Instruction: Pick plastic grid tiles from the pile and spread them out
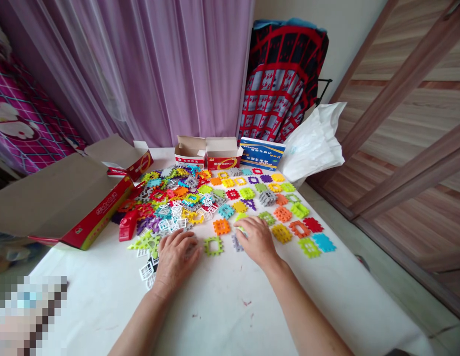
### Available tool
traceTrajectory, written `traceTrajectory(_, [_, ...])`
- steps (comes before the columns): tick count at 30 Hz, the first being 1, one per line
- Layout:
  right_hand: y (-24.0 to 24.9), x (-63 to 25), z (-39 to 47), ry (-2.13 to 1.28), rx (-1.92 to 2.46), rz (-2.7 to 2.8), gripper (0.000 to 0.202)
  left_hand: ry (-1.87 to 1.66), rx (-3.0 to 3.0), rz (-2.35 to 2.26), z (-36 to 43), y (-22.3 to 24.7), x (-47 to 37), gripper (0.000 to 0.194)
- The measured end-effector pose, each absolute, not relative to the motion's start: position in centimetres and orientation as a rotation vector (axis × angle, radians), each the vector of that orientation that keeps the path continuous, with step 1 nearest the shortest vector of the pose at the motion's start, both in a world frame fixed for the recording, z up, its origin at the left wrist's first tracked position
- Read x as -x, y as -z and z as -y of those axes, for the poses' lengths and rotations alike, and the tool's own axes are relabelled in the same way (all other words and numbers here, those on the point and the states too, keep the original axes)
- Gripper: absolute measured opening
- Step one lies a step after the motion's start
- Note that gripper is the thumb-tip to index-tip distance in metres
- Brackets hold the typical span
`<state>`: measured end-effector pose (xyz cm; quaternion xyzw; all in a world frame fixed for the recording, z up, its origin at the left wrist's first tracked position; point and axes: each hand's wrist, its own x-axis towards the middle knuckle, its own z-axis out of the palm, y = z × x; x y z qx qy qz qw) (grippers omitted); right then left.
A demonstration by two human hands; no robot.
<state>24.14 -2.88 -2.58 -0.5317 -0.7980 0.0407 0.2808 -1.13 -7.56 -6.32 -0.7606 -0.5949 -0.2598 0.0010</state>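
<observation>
Home bedroom: purple curtains (pixel 155 69), patterned pink bedding (pixel 25 118), wood-panelled wardrobe (pixel 411 123), white table (pixel 222 306) strewn with coloured plastic toy blocks (pixel 215 198) and opened cardboard boxes (pixel 66 198)

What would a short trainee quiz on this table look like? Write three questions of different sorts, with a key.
1. True or false: both hands rest palm down on the white table.
2. Which piece lies between the left hand and the right hand?
A. a green square frame piece
B. a red toy car
C. a blue box
3. Fill in: the blue box stands at the far edge, beside a white ____ bag.

Key
1. True.
2. A, the green square frame piece.
3. Plastic: the white plastic bag is to the right of the box.
</observation>
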Motion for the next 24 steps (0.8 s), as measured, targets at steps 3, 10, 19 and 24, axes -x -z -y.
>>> traceTrajectory(3, [2.0,-22.6,1.8,-0.174,1.334,2.377,0.026,0.752,2.483,1.799,7.5,6.7,0.5,0.037])
traceTrajectory(10, [1.7,-20.9,-0.3,-0.224,1.227,2.707,0.021,0.732,2.58,1.827,7.6,7.1,-0.9,0.036])
traceTrajectory(19, [2.8,-23.2,0.3,-0.075,1.165,2.389,0.021,0.808,2.581,1.836,7.2,6.3,-2.1,0.031])
traceTrajectory(24, [2.3,-22.3,3.2,0.052,0.982,1.92,0.022,0.783,2.591,1.837,7.0,6.4,-2.8,0.033])
